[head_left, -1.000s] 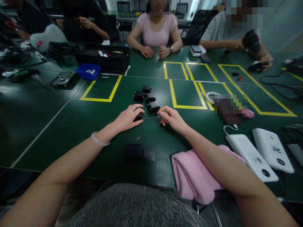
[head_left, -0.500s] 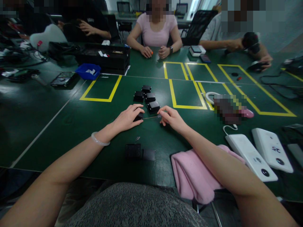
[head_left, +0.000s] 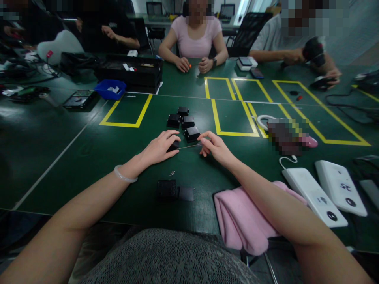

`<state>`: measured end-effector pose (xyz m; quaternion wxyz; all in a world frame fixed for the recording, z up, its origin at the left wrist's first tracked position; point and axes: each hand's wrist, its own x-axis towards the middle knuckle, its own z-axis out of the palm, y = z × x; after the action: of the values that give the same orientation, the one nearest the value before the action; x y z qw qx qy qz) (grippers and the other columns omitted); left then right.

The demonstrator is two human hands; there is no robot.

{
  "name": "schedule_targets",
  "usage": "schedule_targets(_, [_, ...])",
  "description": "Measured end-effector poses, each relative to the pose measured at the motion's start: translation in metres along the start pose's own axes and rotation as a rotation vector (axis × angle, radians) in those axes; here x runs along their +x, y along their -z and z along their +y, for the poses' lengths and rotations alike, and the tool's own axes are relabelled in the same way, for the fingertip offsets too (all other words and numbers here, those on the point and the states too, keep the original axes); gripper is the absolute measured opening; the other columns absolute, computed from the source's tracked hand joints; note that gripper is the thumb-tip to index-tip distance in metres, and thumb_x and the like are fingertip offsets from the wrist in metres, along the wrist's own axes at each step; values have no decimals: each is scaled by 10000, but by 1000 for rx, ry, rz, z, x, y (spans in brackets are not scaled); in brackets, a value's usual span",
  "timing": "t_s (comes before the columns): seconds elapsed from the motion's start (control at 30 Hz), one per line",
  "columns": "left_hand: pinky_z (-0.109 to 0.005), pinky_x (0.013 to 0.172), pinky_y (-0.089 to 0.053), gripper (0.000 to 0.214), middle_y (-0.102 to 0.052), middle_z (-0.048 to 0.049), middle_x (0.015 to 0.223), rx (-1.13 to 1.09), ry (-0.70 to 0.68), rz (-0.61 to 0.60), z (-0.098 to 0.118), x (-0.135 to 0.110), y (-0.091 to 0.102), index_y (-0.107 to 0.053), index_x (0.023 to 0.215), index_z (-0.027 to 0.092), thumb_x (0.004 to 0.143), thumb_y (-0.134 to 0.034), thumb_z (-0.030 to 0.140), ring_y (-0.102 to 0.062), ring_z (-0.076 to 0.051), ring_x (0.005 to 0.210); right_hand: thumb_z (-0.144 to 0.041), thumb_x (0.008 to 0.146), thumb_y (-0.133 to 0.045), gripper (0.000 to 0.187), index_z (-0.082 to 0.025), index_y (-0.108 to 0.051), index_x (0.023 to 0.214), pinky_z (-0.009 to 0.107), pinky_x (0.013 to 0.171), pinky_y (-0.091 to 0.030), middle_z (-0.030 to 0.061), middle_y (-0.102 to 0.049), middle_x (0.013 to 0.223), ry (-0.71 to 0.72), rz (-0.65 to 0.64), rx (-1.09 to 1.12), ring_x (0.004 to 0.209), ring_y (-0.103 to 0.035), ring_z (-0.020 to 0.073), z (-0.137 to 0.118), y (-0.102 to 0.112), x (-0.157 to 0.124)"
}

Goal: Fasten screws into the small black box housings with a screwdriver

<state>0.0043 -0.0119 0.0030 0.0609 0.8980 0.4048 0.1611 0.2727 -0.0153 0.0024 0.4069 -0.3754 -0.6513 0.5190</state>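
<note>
My left hand (head_left: 162, 146) is closed over a small black box (head_left: 173, 147), pressing it to the green tabletop; most of the box is hidden under the fingers. Between thumb and fingers, my right hand (head_left: 213, 146) grips a thin screwdriver (head_left: 188, 147), its shaft lying nearly level and its tip at the side of that box. Just beyond the hands sit several similar black boxes, the nearest (head_left: 192, 133) close to my right fingertips. Nearer to me lie a few tiny screws (head_left: 172, 173), an opened black case (head_left: 166, 189) and a flat black cover (head_left: 186, 193).
A pink cloth (head_left: 241, 219) lies under my right forearm, with white power banks (head_left: 314, 197) beyond it. Yellow tape outlines mark the table. A blue tray (head_left: 110, 90) stands by a black bin (head_left: 130, 75). Several people sit across the table.
My hands, the box and the screwdriver stay almost in place, with only a slight shift of the right fingers. At the far left, a co-worker's hands have moved.
</note>
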Motion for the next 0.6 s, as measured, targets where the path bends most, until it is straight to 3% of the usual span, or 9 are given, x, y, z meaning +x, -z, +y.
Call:
schedule_targets(0.3, [-535,1012,-582,353,-525,-136,1511,-13,-13,10,-2,0,-2,-551,1277,217,953,-662,302,-556,-346,1330,-473,923,-707,316,-216,-546,1010,273,594,-526,-97,-544,617,37,7,-28,493,-562,97,1,1,0])
schedule_targets(0.5, [-525,984,-595,362,-519,-137,1518,-12,-3,-2,-1,0,0,-549,1289,218,954,-660,305,-554,-351,1332,-543,954,-647,343,-207,-576,940,296,634,-550,-122,-445,507,5,-24,-33,441,-512,93,1,1,1])
schedule_targets(0.6, [-532,982,-595,363,-516,-139,1522,-7,-2,-9,-1,0,0,-547,1293,218,958,-653,310,-555,-353,1330,-505,934,-683,318,-210,-566,960,297,641,-556,-118,-485,529,15,-14,-32,445,-518,90,0,1,0])
